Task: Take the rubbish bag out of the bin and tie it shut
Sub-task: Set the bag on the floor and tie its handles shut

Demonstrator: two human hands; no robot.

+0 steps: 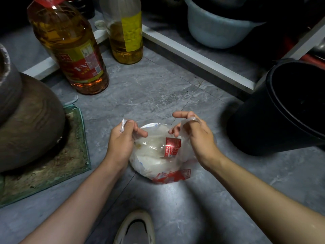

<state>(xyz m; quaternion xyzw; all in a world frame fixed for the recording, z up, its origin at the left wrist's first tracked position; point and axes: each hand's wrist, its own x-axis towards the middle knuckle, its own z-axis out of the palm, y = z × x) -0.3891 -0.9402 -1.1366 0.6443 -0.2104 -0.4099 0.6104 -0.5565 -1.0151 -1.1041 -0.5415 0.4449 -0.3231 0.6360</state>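
Observation:
A clear plastic rubbish bag (154, 164) with red print sits on the grey tiled floor, out of the bin. Inside it lies a clear bottle with a red label (173, 147) among white rubbish. My left hand (121, 141) grips the bag's left handle in a fist. My right hand (195, 134) holds the right handle, which loops over its fingers. The two handles are apart and the bag's mouth is open between them. The black bin (281, 110) stands empty to the right of my right hand.
Two large oil bottles (70, 48) (126, 32) stand at the back. A brown clay jar (26, 124) on a glass plate (77, 155) fills the left. A pale basin (216, 30) sits behind a white ledge (197, 57). My shoe (137, 228) is below the bag.

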